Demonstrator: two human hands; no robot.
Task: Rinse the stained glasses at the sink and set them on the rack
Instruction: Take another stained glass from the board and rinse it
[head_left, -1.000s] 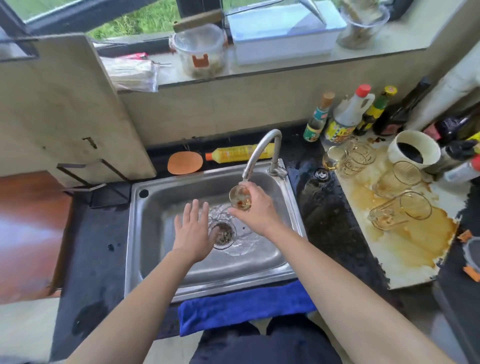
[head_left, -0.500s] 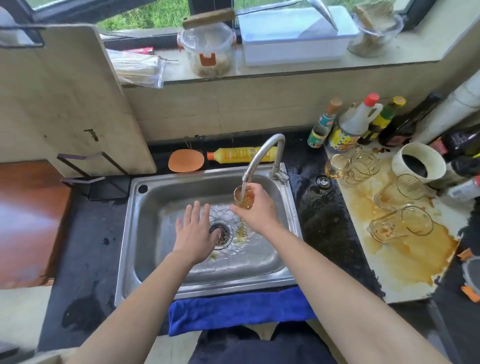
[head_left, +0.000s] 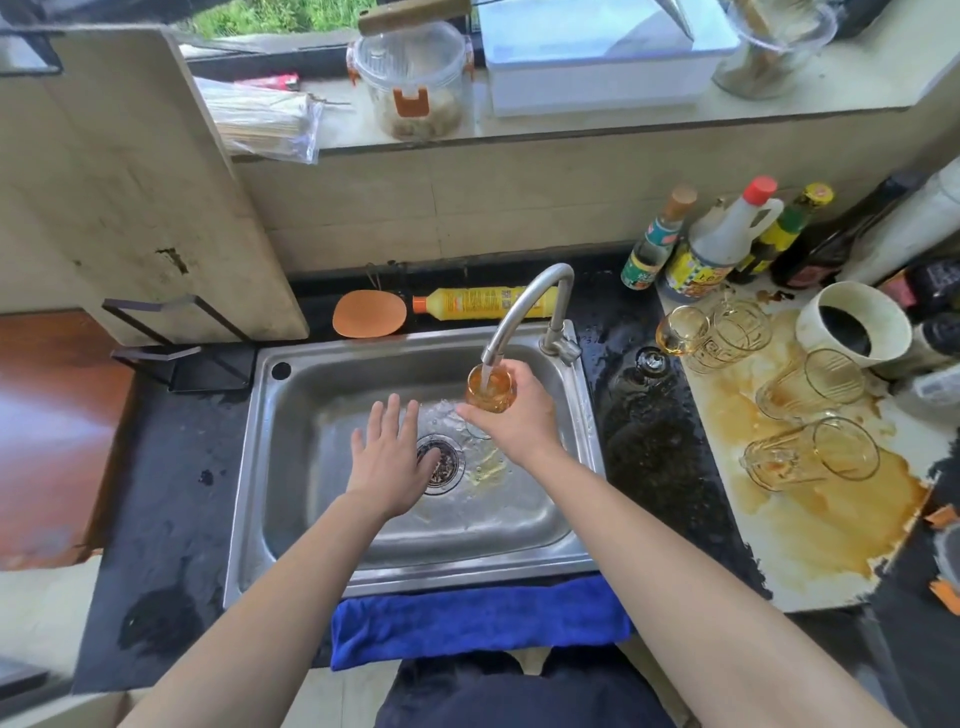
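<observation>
My right hand (head_left: 522, 415) grips a glass (head_left: 488, 389) upright under the running tap (head_left: 524, 306), over the steel sink (head_left: 291, 467). The glass holds amber-tinted water. My left hand (head_left: 389, 457) hovers flat over the basin beside the drain (head_left: 441, 464), fingers spread, holding nothing. Several stained glasses (head_left: 810, 457) lie on their sides on a stained white board (head_left: 810, 530) to the right of the sink. A black wire rack (head_left: 171, 338) stands at the sink's left, against the wall.
A blue towel (head_left: 478, 618) hangs over the sink's front edge. A yellow bottle (head_left: 483, 301) and an orange pad (head_left: 369, 314) lie behind the sink. Sauce bottles (head_left: 717, 244) and a white cup (head_left: 852, 322) crowd the right back. The black counter (head_left: 654, 441) is wet.
The glass has risen closer to the spout and has filled with amber water. My left hand has hardly moved. The camera has tilted a little.
</observation>
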